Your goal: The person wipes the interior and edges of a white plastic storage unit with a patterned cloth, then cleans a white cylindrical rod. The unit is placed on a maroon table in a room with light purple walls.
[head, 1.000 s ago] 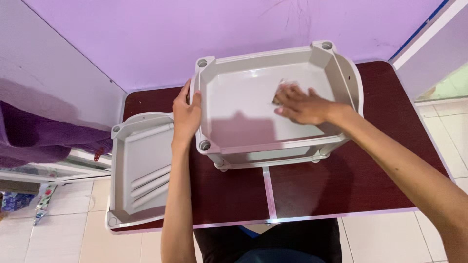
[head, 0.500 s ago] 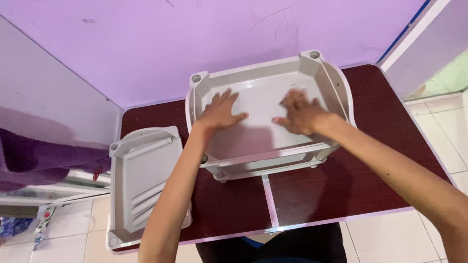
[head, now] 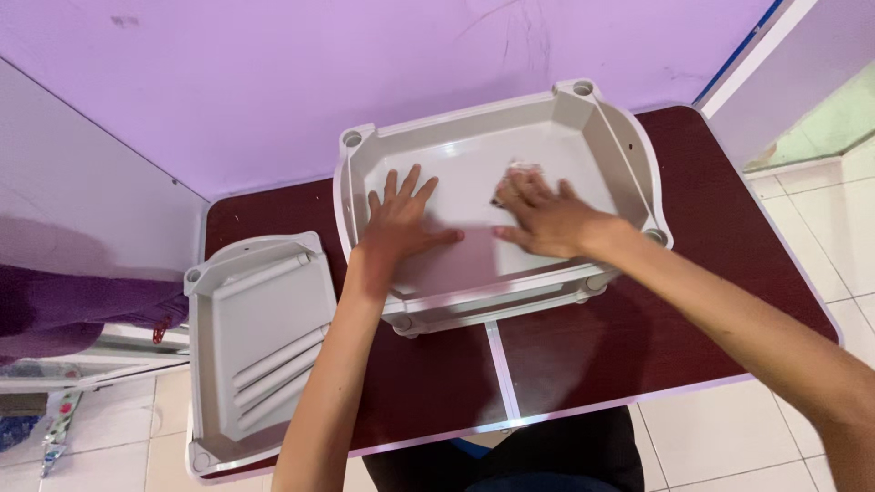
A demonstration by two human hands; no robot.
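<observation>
Her right hand (head: 542, 219) presses a small pale cloth (head: 521, 170) flat under its fingers, inside the grey plastic tray (head: 629, 150). Just beside it, the left hand (head: 396, 228) lies open, palm down, grasping nothing. The tray stands on the dark red table (head: 711, 282); a second tray (head: 264, 346) lies well left.

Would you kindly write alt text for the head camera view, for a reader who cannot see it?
Two bare hands press flat inside a grey plastic tray stacked on a dark red table: the left hand spread open, the right hand over a small pale cloth. A second grey tray holding loose tubes lies at the table's left edge, below a purple wall.
</observation>
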